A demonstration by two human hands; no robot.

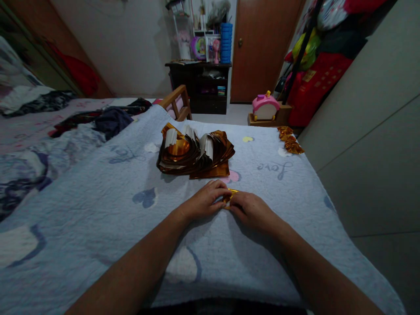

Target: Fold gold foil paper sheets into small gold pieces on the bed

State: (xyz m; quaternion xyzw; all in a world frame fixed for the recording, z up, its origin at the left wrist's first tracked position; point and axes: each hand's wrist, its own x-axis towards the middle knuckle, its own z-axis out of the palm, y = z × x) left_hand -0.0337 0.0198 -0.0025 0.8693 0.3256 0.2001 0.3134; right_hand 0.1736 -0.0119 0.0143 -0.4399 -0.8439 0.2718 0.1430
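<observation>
Close together over the middle of the bed, my left hand [211, 199] and my right hand [251, 210] both pinch a small piece of shiny gold foil paper [233, 191]. My fingers cover most of it, so its full shape is hidden. Just beyond my hands lies a thick stack of gold foil sheets [223, 169], curled and fanned, with pale undersides showing. At the far right edge of the bed sits a small row of crumpled or folded gold foil pieces [291, 142].
A light blue quilt [108, 227] with hearts and lettering covers the bed. Dark clothes [113, 122] lie on the left. Past the far edge are a wooden chair [179, 105], a black cabinet [210, 94] and a pink toy [265, 107]. A pale panel [370, 144] borders the right.
</observation>
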